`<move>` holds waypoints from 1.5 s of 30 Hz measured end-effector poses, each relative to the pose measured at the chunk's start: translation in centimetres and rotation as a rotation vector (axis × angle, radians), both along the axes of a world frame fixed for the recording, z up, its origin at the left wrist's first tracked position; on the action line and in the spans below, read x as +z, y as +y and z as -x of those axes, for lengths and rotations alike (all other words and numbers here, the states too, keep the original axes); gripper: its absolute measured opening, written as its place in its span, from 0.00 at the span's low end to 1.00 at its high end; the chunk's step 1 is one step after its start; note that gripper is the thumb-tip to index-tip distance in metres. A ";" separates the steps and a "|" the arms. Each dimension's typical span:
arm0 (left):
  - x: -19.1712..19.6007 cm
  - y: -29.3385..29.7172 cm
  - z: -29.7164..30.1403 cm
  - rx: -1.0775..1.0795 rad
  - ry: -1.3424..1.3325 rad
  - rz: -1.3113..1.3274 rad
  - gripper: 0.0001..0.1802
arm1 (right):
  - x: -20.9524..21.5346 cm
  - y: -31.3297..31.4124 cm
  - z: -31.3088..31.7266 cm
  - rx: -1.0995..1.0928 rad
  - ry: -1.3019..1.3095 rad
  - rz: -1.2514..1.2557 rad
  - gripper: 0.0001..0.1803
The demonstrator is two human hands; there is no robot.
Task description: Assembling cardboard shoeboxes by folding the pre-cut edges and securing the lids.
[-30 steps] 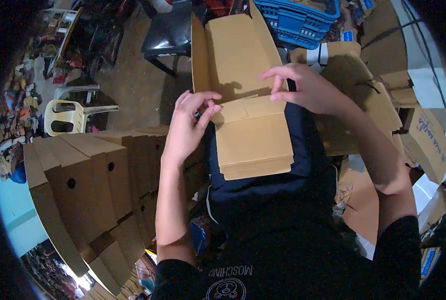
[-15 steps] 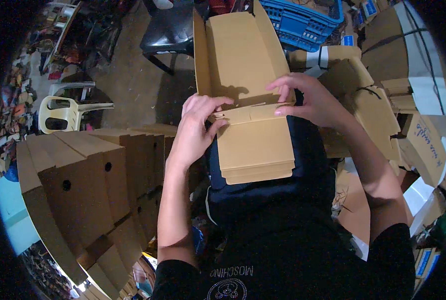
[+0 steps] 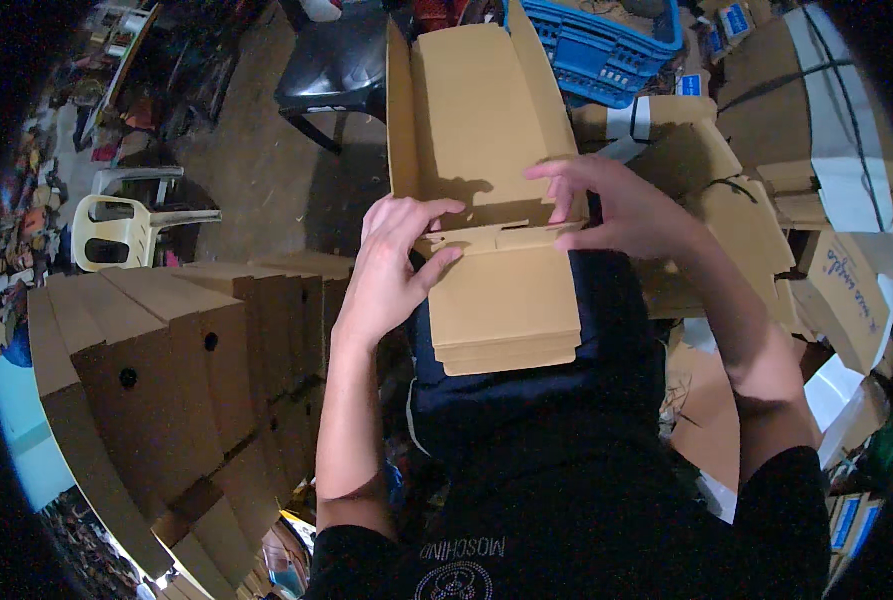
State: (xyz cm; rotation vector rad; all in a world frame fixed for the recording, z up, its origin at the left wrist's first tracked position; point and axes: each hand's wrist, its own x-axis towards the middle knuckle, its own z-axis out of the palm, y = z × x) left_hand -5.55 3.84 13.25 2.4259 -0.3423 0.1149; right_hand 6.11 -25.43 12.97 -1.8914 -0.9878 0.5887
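Note:
A brown cardboard box (image 3: 481, 120), partly folded, lies lengthwise over my lap with its side walls raised. Its near flap (image 3: 504, 295) hangs toward me across dark trousers. At the near left corner, my left hand (image 3: 394, 245) pinches the folded end wall, fingers over the inner side and thumb on the outer face. My right hand (image 3: 621, 215) does the same at the near right corner, its fingers curled inside and its thumb by the crease. Small slots and tabs show along the end wall between both hands.
Folded brown cartons (image 3: 166, 360) with round holes stand at left. A cream plastic chair (image 3: 116, 235) and a black chair (image 3: 336, 70) are beyond. A blue crate (image 3: 606, 55) sits at far right, above flattened cardboard (image 3: 736, 225) and a strapped bundle (image 3: 781, 120).
The near end wall and flap have shifted slightly toward me and left. Both hands keep nearly the same hold at the corners; the view has shifted a little.

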 end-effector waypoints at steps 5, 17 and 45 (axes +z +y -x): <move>-0.1 -0.1 -0.1 0.000 -0.001 -0.001 0.25 | 0.0 -0.2 1.0 0.017 -0.194 0.071 0.34; -0.8 -9.1 4.0 -0.083 -0.227 -0.084 0.18 | -0.9 -0.7 1.1 0.007 -0.122 0.025 0.37; -4.2 -11.6 1.1 0.180 -0.270 0.054 0.08 | -1.7 -0.2 1.6 0.052 -0.290 0.037 0.41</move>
